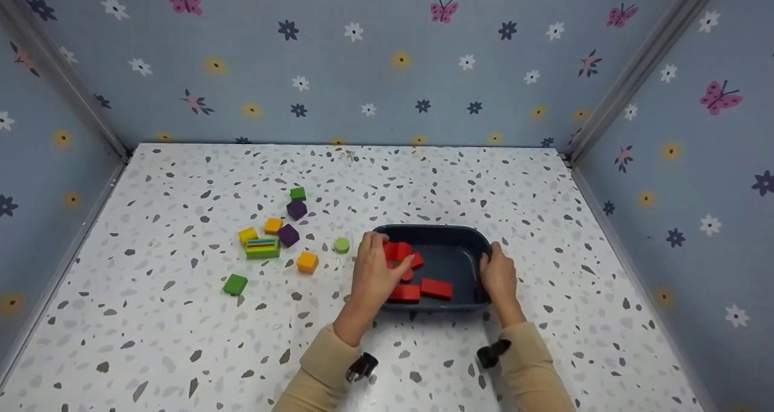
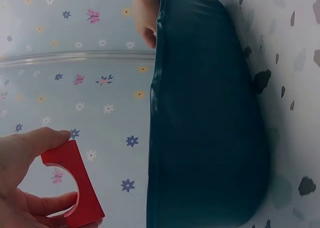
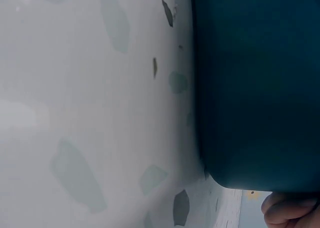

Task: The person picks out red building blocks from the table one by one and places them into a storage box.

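A dark blue rectangular tray (image 1: 456, 267) sits on the table with several red blocks (image 1: 436, 288) inside it. Over the tray's left end, my left hand (image 1: 372, 273) pinches a red arch block (image 2: 90, 193) between thumb and fingers. The left wrist view shows the block's half-round cut-out, and the block is above the tray's rim. At the opposite end my right hand (image 1: 499, 276) grips the tray's right rim. In the right wrist view the tray's side covers most of that hand, leaving only some fingers (image 3: 290, 210) visible.
Left of the tray lie loose blocks: green (image 1: 235, 285), orange (image 1: 307, 262), purple (image 1: 288, 235), yellow (image 1: 247, 236), and a light green round one (image 1: 341, 245). A striped green block (image 1: 262, 248) lies among them. Patterned panels (image 1: 363, 61) stand behind and at both sides of the speckled table (image 1: 151, 339).
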Available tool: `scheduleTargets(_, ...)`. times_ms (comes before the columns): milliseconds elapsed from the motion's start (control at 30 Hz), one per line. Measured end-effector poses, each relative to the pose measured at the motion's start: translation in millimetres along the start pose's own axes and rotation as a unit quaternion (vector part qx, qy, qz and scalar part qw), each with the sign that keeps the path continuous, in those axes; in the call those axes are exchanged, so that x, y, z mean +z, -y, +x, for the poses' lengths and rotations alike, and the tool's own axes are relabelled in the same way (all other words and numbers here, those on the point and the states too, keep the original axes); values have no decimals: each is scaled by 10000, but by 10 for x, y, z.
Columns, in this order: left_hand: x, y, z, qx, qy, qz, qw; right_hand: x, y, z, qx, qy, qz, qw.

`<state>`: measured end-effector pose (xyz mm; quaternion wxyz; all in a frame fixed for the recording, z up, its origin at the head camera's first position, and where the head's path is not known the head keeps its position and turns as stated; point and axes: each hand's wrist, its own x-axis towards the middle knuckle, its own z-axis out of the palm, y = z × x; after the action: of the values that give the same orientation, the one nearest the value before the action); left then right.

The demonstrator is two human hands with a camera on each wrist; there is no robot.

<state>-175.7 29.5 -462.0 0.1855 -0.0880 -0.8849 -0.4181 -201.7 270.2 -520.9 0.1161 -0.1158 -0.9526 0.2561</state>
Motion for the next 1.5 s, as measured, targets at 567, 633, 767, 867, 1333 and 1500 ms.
scheduleTargets(567, 424, -167, 44, 191, 731, 276, 9968, -22, 40, -9, 93, 92, -227, 9997)
scheduleTargets(633, 473, -182, 46, 185, 797, 341, 9961, -23, 44, -2, 110, 97, -207, 9997)
scheduleTargets(767, 575, -216, 54, 227, 859, 592, 9943, -25, 46, 11, 129, 100, -175, 9997)
scheduleTargets(867, 649, -244, 58, 221, 958, 768, 9922, -23, 45, 15, 122, 93, -163, 9997)
scheduleTargets(1333, 961, -295, 54, 275, 1324, 1534, 9789, -29, 48, 5, 143, 192, -147, 9996)
scheduleTargets(1500, 1053, -337, 52, 300, 1483, 1759, 9727, -22, 41, 5, 169, 190, -162, 9995)
